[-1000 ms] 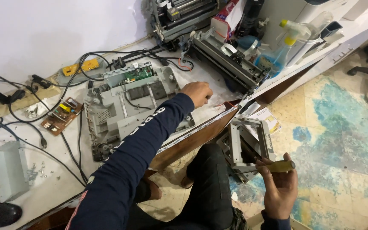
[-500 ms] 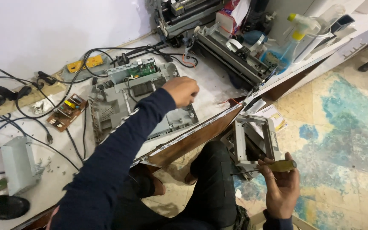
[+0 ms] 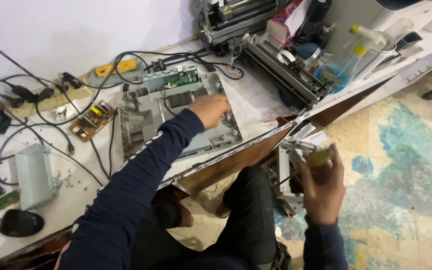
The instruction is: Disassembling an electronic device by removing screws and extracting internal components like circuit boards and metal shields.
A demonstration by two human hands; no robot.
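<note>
"Where's the chassis?"

"The grey printer chassis lies on the white table. My left hand fingers curl on its right edge. It looks stiff and light; grip the frame, not the green board."

"And your right hand?"

"It's closed around a yellow-handled screwdriver."

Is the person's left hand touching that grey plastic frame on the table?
Touching: the head view shows the left hand resting on the grey plastic frame, no gap visible.

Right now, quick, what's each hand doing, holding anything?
Left hand: resting on the grey printer chassis on the table, fingers curled; a grip cannot be told.
Right hand: closed around a yellow-handled screwdriver, below the table edge.
</note>
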